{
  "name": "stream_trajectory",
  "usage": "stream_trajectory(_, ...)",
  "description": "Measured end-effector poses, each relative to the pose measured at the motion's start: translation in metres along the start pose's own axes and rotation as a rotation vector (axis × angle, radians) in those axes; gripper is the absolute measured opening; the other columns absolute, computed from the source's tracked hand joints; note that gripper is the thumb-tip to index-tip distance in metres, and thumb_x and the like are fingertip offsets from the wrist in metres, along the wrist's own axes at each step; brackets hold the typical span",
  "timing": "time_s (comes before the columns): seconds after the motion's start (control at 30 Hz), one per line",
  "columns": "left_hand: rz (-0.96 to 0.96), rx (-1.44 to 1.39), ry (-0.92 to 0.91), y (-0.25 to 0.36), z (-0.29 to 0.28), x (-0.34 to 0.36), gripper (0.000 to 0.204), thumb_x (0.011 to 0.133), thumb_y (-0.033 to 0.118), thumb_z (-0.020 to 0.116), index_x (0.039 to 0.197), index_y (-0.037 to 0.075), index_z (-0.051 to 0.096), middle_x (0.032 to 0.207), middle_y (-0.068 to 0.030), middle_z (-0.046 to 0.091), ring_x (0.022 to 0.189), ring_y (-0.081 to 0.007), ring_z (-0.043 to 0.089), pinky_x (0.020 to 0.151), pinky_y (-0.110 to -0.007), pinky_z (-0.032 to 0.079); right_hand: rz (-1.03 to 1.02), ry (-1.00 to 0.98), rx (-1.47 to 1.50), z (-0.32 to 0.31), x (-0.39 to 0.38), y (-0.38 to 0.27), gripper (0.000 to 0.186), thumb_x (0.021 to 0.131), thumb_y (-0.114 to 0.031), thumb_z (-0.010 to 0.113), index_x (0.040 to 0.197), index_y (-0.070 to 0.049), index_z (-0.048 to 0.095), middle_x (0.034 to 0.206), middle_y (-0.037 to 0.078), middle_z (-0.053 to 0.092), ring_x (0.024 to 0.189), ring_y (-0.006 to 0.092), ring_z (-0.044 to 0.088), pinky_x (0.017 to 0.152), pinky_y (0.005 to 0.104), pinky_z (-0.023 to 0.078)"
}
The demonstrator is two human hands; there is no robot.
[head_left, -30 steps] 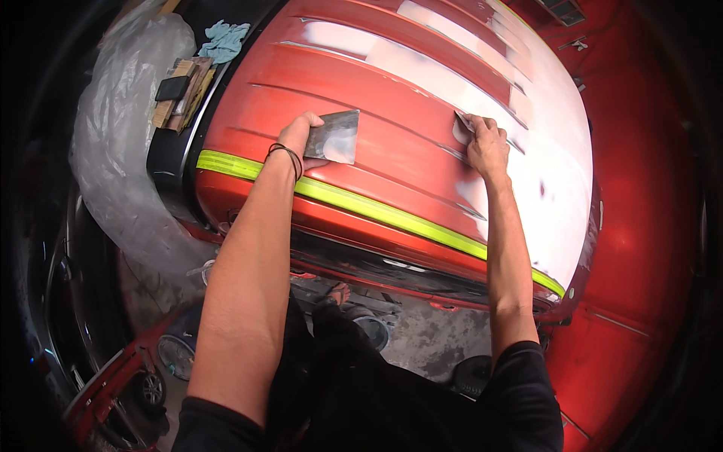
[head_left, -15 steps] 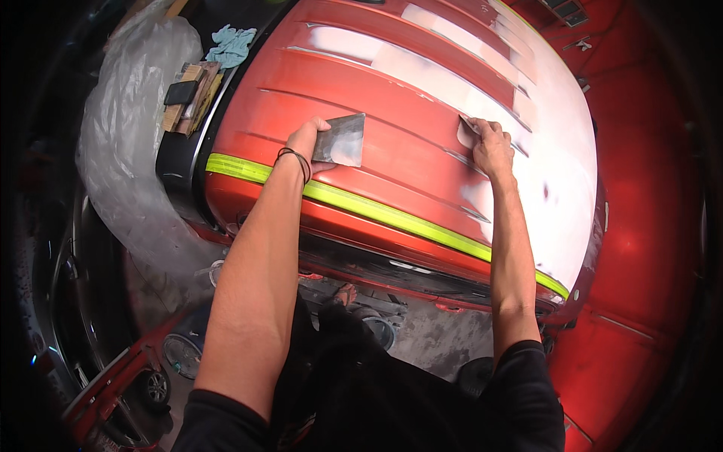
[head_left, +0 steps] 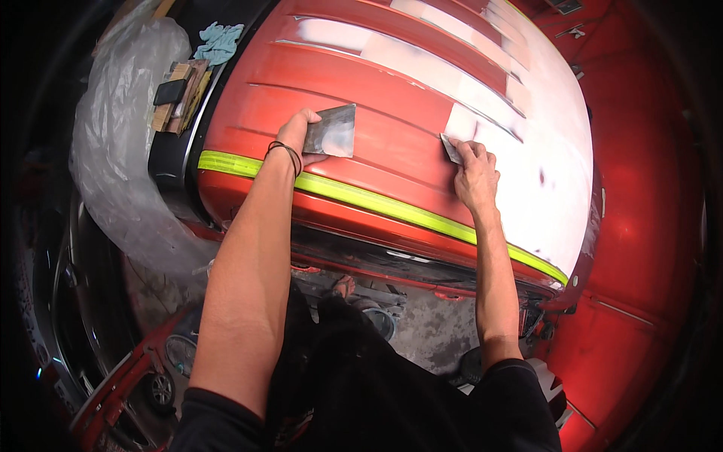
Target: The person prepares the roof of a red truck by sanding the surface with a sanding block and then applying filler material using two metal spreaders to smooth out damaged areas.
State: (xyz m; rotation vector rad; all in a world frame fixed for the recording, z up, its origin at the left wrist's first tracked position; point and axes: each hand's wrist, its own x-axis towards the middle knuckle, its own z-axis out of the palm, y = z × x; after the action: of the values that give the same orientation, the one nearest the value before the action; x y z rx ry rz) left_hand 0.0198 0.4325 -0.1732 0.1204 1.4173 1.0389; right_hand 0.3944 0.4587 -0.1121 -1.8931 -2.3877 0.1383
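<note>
My left hand (head_left: 299, 134) grips a flat metal plate (head_left: 331, 134) by its left edge, thumb on top. A pale smear of paste lies on the plate, which is held over the red vehicle roof (head_left: 407, 113). Farther right, my right hand (head_left: 477, 175) pinches a thin metal spreader (head_left: 451, 148), its blade down against the roof. Just beyond the blade a whitish filler patch (head_left: 461, 120) covers part of a raised rib. The fingers partly hide the spreader.
Yellow-green tape (head_left: 376, 207) runs along the roof's near edge. White coating (head_left: 553, 151) covers the right side. At the left lie plastic sheeting (head_left: 120, 143), a blue cloth (head_left: 218, 44) and a black block (head_left: 170, 92) on stacked pieces. A bucket (head_left: 380, 324) stands on the floor.
My right hand and the spreader have come nearer and left. The whitish patch now shows where the hand and blade were. My left hand still holds the plate; the whole view has shifted slightly.
</note>
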Motion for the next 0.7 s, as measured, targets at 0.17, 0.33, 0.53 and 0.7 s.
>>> stream_trajectory(0.17,-0.001,-0.010,0.005,0.000,-0.002,-0.005,0.053,0.087,0.035,0.069,0.132,0.006,0.067,0.123,-0.0146,0.072,0.108,-0.0323,0.074,0.094,-0.056,0.064,0.015,-0.422,0.214,-0.040,0.052,0.035,0.037,0.101,-0.014,0.065,0.135,-0.021,0.079,0.118,0.013,0.080,0.110,0.0363,0.074,0.103,0.0452,0.056)
stream_trajectory(0.33,-0.035,0.007,-0.030,0.005,0.004,-0.013,0.059,0.086,0.040,0.068,0.137,0.011,0.066,0.129,-0.0114,0.073,0.118,-0.0287,0.072,0.109,-0.051,0.054,0.153,-0.179,0.338,-0.062,0.097,0.092,0.039,0.106,-0.015,0.059,0.142,-0.011,0.073,0.128,0.020,0.078,0.121,0.0321,0.073,0.108,0.0414,0.053)
stream_trajectory(0.53,-0.015,0.009,0.003,0.002,-0.001,-0.005,0.054,0.086,0.038,0.069,0.133,0.009,0.067,0.124,-0.0126,0.073,0.110,-0.0311,0.073,0.097,-0.056,0.061,-0.083,0.157,0.048,-0.015,0.076,0.099,0.043,0.106,-0.008,0.055,0.143,-0.024,0.071,0.142,0.011,0.068,0.127,0.0423,0.063,0.105,0.0553,0.055)
stream_trajectory(0.7,-0.018,0.010,0.027,0.003,0.002,-0.008,0.053,0.086,0.039,0.070,0.131,0.011,0.067,0.124,-0.0124,0.073,0.111,-0.0311,0.073,0.099,-0.056,0.060,-0.093,0.214,-0.020,-0.001,0.072,0.092,0.048,0.101,-0.003,0.054,0.143,-0.022,0.068,0.142,0.010,0.067,0.126,0.0430,0.063,0.105,0.0577,0.053)
